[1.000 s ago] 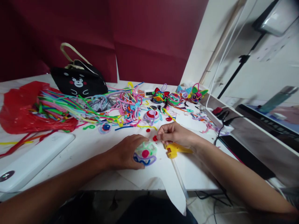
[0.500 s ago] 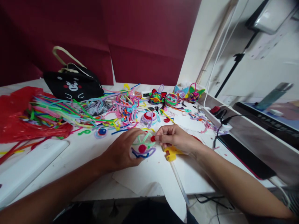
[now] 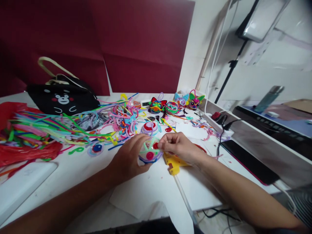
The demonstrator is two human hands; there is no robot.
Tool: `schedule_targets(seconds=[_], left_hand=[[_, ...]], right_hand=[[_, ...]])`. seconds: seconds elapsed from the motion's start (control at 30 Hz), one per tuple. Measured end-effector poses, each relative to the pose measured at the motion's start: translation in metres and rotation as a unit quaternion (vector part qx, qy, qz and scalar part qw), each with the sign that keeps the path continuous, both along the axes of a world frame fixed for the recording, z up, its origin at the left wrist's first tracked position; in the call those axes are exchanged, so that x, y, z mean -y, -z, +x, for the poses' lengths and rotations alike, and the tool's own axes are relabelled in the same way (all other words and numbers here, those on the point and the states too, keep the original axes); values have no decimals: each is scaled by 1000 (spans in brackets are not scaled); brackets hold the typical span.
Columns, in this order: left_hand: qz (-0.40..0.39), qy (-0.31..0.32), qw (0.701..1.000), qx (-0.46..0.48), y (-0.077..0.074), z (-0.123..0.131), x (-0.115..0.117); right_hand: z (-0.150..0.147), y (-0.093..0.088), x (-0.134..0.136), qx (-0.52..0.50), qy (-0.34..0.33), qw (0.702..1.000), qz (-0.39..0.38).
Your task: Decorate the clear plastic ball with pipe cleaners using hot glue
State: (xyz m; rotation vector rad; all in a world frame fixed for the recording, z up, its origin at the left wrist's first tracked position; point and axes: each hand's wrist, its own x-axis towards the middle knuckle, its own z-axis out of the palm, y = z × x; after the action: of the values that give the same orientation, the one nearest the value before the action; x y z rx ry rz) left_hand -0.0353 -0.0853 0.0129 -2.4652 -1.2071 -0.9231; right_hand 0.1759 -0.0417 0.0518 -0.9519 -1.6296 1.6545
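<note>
My left hand [image 3: 128, 157] grips a small round pipe-cleaner ball [image 3: 149, 151], pale with green strands, a blue loop and a red dot, lifted just above the white table [image 3: 80, 169]. My right hand [image 3: 179, 148] pinches a small red piece [image 3: 155, 145] against the ball's right side. A yellow glue gun [image 3: 174, 161] lies on the table under my right hand, with a clear glue stick [image 3: 184, 196] reaching toward the near edge.
A heap of coloured pipe cleaners [image 3: 60, 125] spills from a red bag [image 3: 21, 152] at left. A black bear bag [image 3: 62, 97] stands behind. Three finished cat-face balls [image 3: 172, 105] line the back. A power strip [image 3: 219, 122] and a phone [image 3: 248, 162] lie right.
My left hand has lifted the ball off the table. My right hand has brought the red piece from beside the ball up onto its right side. The view has shifted left.
</note>
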Motion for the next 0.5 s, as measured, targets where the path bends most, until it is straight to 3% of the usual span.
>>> schedule_targets(seconds=[0.5], left_hand=[[13,3,999,50,14,2,-1]], right_hand=[[-3,11,0,69,32,987,143]])
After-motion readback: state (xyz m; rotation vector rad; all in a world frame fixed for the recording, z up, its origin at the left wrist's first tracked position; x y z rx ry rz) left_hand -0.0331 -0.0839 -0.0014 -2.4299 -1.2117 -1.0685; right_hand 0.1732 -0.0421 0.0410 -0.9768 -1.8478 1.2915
